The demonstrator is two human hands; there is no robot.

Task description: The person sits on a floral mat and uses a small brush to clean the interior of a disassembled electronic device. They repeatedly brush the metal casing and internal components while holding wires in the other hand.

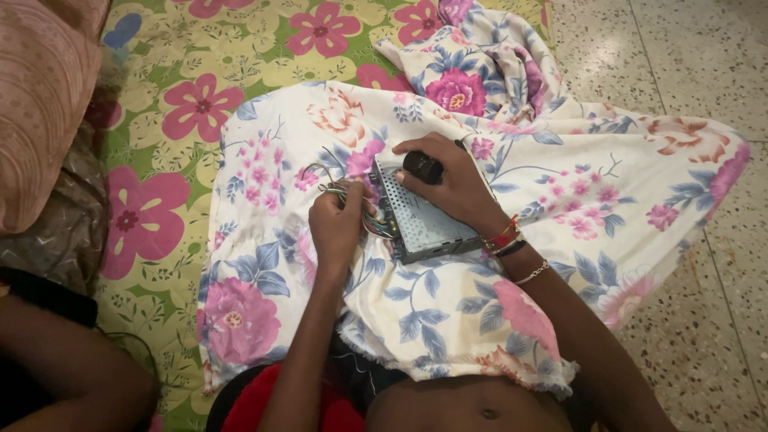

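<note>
A grey metal box with a perforated top (420, 228), like a car stereo chassis, lies on a white floral cloth (336, 120) spread over my lap. My right hand (452, 184) rests on the box's far end, fingers curled around a black knob-like part (422, 166). My left hand (338, 224) is closed on a bundle of coloured wires (376, 226) that come out of the box's left side. More thin wires (320, 172) loop just above that hand.
A green mat with pink flowers (200, 96) covers the floor at left. A pink cushion (40, 104) lies at the far left. Speckled stone floor (680, 48) runs along the right. Another person's limb (72, 368) shows at the bottom left.
</note>
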